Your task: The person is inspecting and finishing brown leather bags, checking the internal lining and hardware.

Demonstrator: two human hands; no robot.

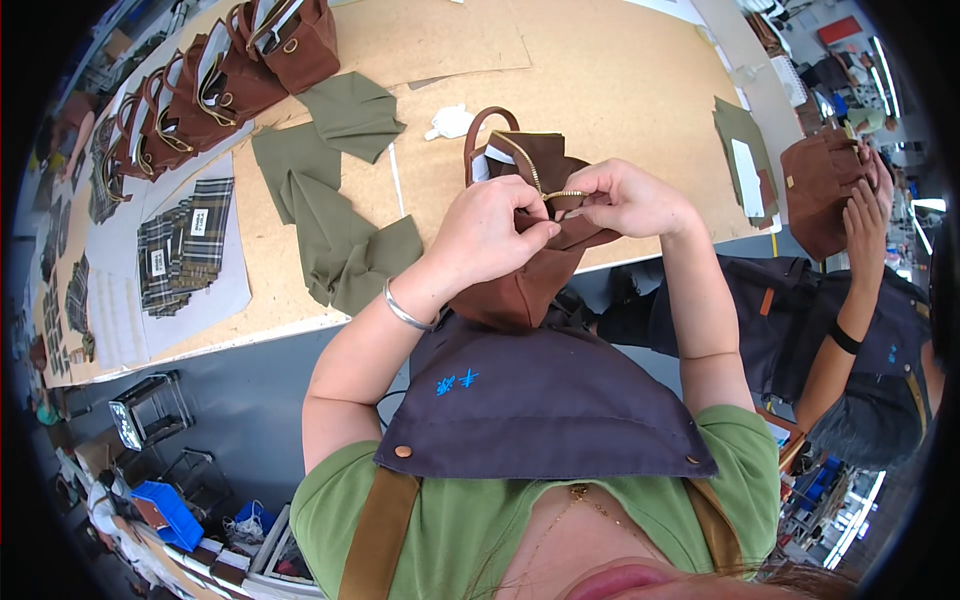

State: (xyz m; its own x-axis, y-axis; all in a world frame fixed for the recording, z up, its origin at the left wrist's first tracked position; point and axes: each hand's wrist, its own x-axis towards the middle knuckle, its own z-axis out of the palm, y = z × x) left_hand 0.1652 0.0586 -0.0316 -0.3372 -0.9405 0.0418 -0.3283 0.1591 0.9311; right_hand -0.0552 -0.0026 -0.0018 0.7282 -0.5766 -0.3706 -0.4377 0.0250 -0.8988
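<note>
In front of me, at the table's near edge, a brown handbag stands with its rolled handle raised, a brass zipper along its open top and pale pieces inside. My left hand grips the bag's top edge, fingers curled and thumb pressed in near the zipper's lower part. My right hand pinches the bag's top at the zipper end, just right of my left hand. The fingertips of both hands are partly hidden in the folds.
The work table holds olive fabric pieces, brown bags, plaid pieces, a white scrap and green sheets. At right, a co-worker's hand holds another brown bag. Metal stools stand left below.
</note>
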